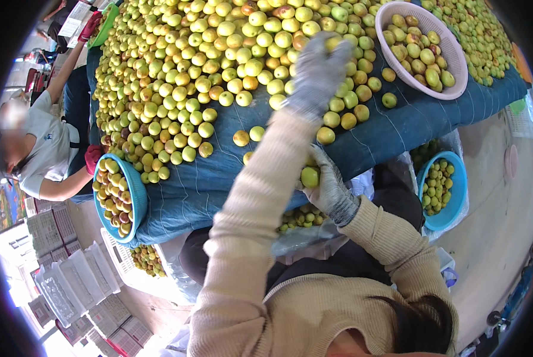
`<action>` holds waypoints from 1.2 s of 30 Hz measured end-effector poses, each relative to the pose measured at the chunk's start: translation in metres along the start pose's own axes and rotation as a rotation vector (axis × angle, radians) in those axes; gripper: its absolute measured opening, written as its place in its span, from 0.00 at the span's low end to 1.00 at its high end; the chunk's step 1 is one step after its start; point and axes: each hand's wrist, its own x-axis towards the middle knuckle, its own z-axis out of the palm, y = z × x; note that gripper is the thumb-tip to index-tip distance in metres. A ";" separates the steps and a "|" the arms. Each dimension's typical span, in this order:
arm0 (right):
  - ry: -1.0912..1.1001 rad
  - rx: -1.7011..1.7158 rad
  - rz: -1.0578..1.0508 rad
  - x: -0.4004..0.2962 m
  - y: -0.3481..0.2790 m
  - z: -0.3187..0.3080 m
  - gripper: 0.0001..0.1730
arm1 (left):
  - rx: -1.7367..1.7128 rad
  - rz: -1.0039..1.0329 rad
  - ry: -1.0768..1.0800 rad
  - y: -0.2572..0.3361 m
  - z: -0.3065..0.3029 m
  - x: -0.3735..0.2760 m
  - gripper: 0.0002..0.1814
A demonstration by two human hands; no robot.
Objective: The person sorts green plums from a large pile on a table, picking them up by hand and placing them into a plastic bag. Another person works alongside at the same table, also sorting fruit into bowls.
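Note:
Small round yellow-green fruits, some with brown patches, perhaps jujubes, lie in a wide heap (230, 49) on a blue quilted cloth (177, 196). My left hand (322, 67), in a grey knit glove, reaches over the heap; it is blurred, with a yellow fruit (333, 43) between its fingers. Nearer my body, my right hand (331, 189), gloved too, holds a green fruit (310, 177) at the cloth's near edge. A pale pink plastic basket (461, 73) with browner fruits stands on the cloth at the right.
A blue basket (141, 209) of brownish fruits sits at the left edge, by a co-worker (47, 147) in red gloves. Another blue basket (461, 196) of fruits stands low at the right. Below the cloth edge are a white crate (114, 254) and fruits in plastic (302, 218). Crates (76, 285) are stacked lower left.

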 end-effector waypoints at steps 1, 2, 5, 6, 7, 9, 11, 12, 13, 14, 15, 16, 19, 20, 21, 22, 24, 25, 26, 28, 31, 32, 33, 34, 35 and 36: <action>-0.096 0.029 -0.092 0.001 0.002 -0.004 0.21 | 0.070 -0.069 -0.112 0.011 0.022 0.021 0.25; -0.087 -0.104 -0.204 0.004 0.003 -0.006 0.21 | 0.107 0.020 -0.055 0.019 0.041 0.028 0.28; -0.296 -0.566 -0.481 0.003 -0.001 -0.011 0.28 | -0.126 0.058 -0.118 0.030 0.066 0.021 0.27; -0.232 -0.275 -0.268 0.000 -0.002 -0.010 0.27 | 0.013 0.145 -0.037 0.025 0.057 0.010 0.25; -0.104 0.022 -0.043 -0.005 -0.005 -0.009 0.26 | 0.143 0.321 0.068 0.015 0.039 0.001 0.22; 0.062 0.023 -0.108 -0.007 -0.004 0.004 0.25 | 0.572 0.457 0.078 -0.011 -0.014 -0.006 0.16; -0.027 -0.005 -0.060 -0.015 -0.009 0.013 0.26 | 0.906 0.074 -0.086 -0.034 -0.053 -0.021 0.14; 0.045 0.006 -0.043 -0.017 -0.011 0.018 0.26 | 0.981 -0.026 -0.117 -0.044 -0.061 -0.025 0.15; 0.092 0.013 -0.038 -0.018 -0.012 0.022 0.26 | 1.057 -0.082 -0.115 -0.050 -0.067 -0.027 0.16; 0.092 0.028 -0.047 -0.018 -0.015 0.025 0.27 | 1.016 -0.118 -0.155 -0.055 -0.070 -0.029 0.18; 0.093 0.042 -0.059 -0.017 -0.018 0.028 0.27 | 1.010 -0.124 -0.119 -0.056 -0.071 -0.032 0.19; 0.082 0.059 -0.092 -0.016 -0.021 0.029 0.28 | 0.989 -0.151 -0.132 -0.056 -0.073 -0.035 0.20; 0.129 0.195 -0.150 -0.010 -0.029 0.032 0.30 | 0.721 -0.118 -0.104 -0.050 -0.085 -0.056 0.19; 0.098 0.220 -0.169 -0.010 -0.030 0.032 0.31 | 0.573 -0.101 -0.094 -0.049 -0.089 -0.066 0.19; 0.045 0.245 -0.176 -0.009 -0.031 0.032 0.31 | 0.427 -0.075 -0.084 -0.049 -0.094 -0.072 0.19; 0.033 0.274 -0.170 -0.008 -0.034 0.032 0.31 | 0.238 -0.065 -0.260 -0.051 -0.097 -0.069 0.21; -0.032 0.299 -0.150 -0.008 -0.036 0.032 0.30 | 0.462 -0.038 -0.146 -0.057 -0.102 -0.057 0.25; -0.022 0.290 -0.119 -0.009 -0.037 0.032 0.29 | 0.603 0.033 -0.079 -0.060 -0.104 -0.045 0.27; -0.042 0.284 -0.105 -0.009 -0.037 0.032 0.29 | 0.901 0.173 0.102 -0.062 -0.103 -0.028 0.30; -0.015 0.284 -0.083 -0.008 -0.038 0.032 0.26 | 1.006 0.017 -0.001 -0.064 -0.100 0.000 0.30; 0.010 0.220 -0.075 -0.007 -0.041 0.030 0.25 | 1.072 -0.061 -0.098 -0.061 -0.095 0.017 0.29; 0.011 0.205 -0.063 -0.007 -0.042 0.030 0.25 | 0.908 -0.039 -0.014 -0.059 -0.094 0.013 0.25; -0.046 0.205 -0.075 -0.008 -0.044 0.029 0.26 | 0.716 -0.136 -0.007 -0.054 -0.094 0.005 0.21; -0.111 0.204 -0.094 -0.008 -0.045 0.029 0.27 | 0.287 -0.255 -0.004 -0.050 -0.092 -0.006 0.23; -0.193 0.203 -0.110 -0.010 -0.046 0.029 0.28 | -0.149 -0.387 -0.004 -0.044 -0.092 -0.017 0.24; -0.264 0.226 -0.089 -0.011 -0.048 0.029 0.30 | -0.396 -0.395 -0.079 -0.037 -0.093 -0.030 0.25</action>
